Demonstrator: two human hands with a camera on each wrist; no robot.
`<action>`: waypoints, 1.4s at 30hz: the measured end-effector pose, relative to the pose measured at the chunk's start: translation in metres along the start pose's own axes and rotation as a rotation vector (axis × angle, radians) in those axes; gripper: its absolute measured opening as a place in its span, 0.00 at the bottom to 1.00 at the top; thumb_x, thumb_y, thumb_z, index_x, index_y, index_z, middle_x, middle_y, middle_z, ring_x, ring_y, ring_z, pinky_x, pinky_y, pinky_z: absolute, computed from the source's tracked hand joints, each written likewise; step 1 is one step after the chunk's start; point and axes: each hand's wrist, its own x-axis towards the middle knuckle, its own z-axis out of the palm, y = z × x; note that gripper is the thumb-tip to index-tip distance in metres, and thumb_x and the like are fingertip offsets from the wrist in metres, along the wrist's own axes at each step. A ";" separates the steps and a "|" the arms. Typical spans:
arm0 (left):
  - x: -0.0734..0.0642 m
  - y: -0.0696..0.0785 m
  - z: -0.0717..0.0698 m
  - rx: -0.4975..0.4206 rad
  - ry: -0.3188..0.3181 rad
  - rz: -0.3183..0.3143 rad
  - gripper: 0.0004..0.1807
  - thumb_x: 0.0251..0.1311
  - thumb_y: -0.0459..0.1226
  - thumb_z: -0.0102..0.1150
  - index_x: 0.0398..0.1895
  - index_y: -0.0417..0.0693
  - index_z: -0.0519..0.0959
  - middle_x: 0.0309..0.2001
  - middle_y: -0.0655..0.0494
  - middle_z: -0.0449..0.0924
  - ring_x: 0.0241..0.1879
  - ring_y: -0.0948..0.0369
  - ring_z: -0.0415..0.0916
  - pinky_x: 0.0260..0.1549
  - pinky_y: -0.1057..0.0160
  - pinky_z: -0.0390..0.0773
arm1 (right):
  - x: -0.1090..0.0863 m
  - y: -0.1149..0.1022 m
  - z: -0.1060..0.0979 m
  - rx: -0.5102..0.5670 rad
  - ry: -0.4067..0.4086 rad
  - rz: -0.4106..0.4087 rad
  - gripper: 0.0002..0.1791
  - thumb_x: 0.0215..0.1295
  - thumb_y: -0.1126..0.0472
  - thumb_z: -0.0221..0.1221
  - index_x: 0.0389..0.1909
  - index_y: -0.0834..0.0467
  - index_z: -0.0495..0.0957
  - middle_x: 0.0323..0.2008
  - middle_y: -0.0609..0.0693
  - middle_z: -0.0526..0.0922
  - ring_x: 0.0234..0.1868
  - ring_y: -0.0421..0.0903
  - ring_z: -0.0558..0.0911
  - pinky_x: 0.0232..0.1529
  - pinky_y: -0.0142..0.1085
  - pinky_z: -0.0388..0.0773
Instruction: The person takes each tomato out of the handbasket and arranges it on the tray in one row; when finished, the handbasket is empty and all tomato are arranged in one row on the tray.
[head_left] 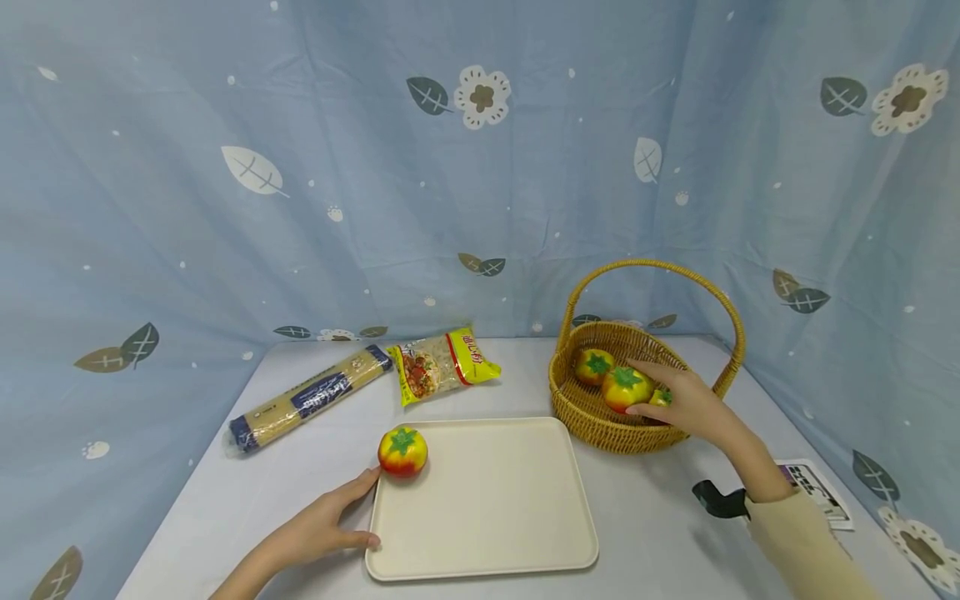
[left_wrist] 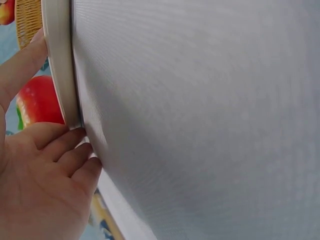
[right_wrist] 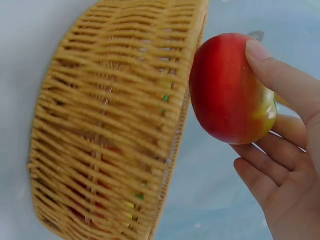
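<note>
My right hand (head_left: 693, 406) pinches a red-and-yellow tomato (head_left: 627, 390) with a green leafy top. In the right wrist view, thumb and fingers grip this tomato (right_wrist: 227, 90) just above the wicker basket's (right_wrist: 110, 110) rim. Other tomatoes lie inside the basket (head_left: 611, 437), one (head_left: 595, 367) to the left and one (head_left: 662, 397) partly behind the hand. My left hand (head_left: 318, 523) touches the left edge of a cream tray (head_left: 495, 504), thumb and fingers spread along it. One tomato (head_left: 402, 452) sits in the tray's far left corner.
A pack of dry noodles (head_left: 311, 398) lies at the back left, beside a yellow-ended food bag (head_left: 444, 365). The basket's tall handle (head_left: 652, 263) arches over it. Near the right forearm are a black curved object (head_left: 718, 501) and a printed sheet (head_left: 821, 492). A blue curtain (head_left: 375, 208) surrounds the table.
</note>
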 end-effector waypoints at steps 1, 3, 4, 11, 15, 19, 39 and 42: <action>0.000 0.000 0.000 0.001 0.001 0.000 0.55 0.49 0.55 0.68 0.72 0.33 0.54 0.71 0.33 0.52 0.68 0.35 0.52 0.64 0.37 0.52 | 0.000 -0.001 0.001 -0.008 0.017 -0.018 0.38 0.51 0.54 0.73 0.60 0.69 0.72 0.55 0.66 0.77 0.54 0.65 0.77 0.49 0.58 0.78; 0.000 0.001 0.000 0.001 0.002 0.001 0.55 0.49 0.55 0.67 0.72 0.33 0.54 0.71 0.32 0.52 0.68 0.35 0.52 0.64 0.37 0.52 | 0.001 -0.005 0.002 -0.017 0.048 -0.044 0.39 0.49 0.55 0.74 0.60 0.68 0.73 0.55 0.65 0.78 0.53 0.63 0.78 0.49 0.56 0.79; 0.000 0.001 0.000 0.002 0.002 0.001 0.55 0.49 0.55 0.67 0.72 0.33 0.54 0.71 0.32 0.52 0.68 0.35 0.52 0.64 0.37 0.52 | 0.001 -0.006 0.003 -0.015 0.057 -0.052 0.39 0.48 0.55 0.74 0.60 0.67 0.73 0.55 0.64 0.79 0.53 0.62 0.78 0.49 0.55 0.79; 0.000 0.001 -0.001 0.000 -0.002 0.002 0.55 0.50 0.55 0.67 0.72 0.33 0.53 0.71 0.33 0.51 0.68 0.36 0.52 0.64 0.38 0.53 | 0.003 -0.025 0.012 0.032 0.070 -0.063 0.38 0.48 0.55 0.74 0.61 0.64 0.74 0.55 0.61 0.79 0.53 0.60 0.79 0.48 0.53 0.80; 0.000 0.000 -0.001 -0.001 -0.003 0.007 0.55 0.50 0.55 0.67 0.72 0.32 0.53 0.71 0.33 0.51 0.68 0.36 0.52 0.63 0.38 0.54 | 0.005 -0.036 0.021 0.061 0.064 -0.106 0.38 0.48 0.55 0.74 0.61 0.63 0.73 0.55 0.60 0.79 0.53 0.59 0.79 0.47 0.52 0.81; -0.001 -0.001 -0.001 0.000 -0.001 0.009 0.55 0.50 0.55 0.67 0.72 0.32 0.53 0.71 0.32 0.51 0.68 0.36 0.52 0.63 0.38 0.54 | 0.009 -0.043 0.032 0.091 0.043 -0.114 0.39 0.48 0.54 0.74 0.63 0.62 0.73 0.57 0.58 0.79 0.54 0.57 0.79 0.50 0.50 0.80; 0.000 0.001 -0.002 -0.009 -0.005 0.004 0.55 0.50 0.55 0.67 0.72 0.32 0.53 0.71 0.32 0.51 0.68 0.35 0.52 0.64 0.37 0.53 | 0.028 -0.086 0.095 0.241 -0.158 -0.132 0.38 0.54 0.53 0.71 0.65 0.60 0.70 0.63 0.54 0.74 0.62 0.51 0.74 0.59 0.45 0.75; 0.001 0.000 -0.002 -0.009 -0.011 -0.008 0.55 0.50 0.55 0.67 0.73 0.33 0.53 0.71 0.33 0.51 0.69 0.36 0.51 0.65 0.38 0.52 | 0.031 -0.090 0.105 0.248 -0.176 -0.148 0.38 0.54 0.52 0.71 0.65 0.60 0.70 0.63 0.53 0.74 0.62 0.50 0.74 0.61 0.44 0.73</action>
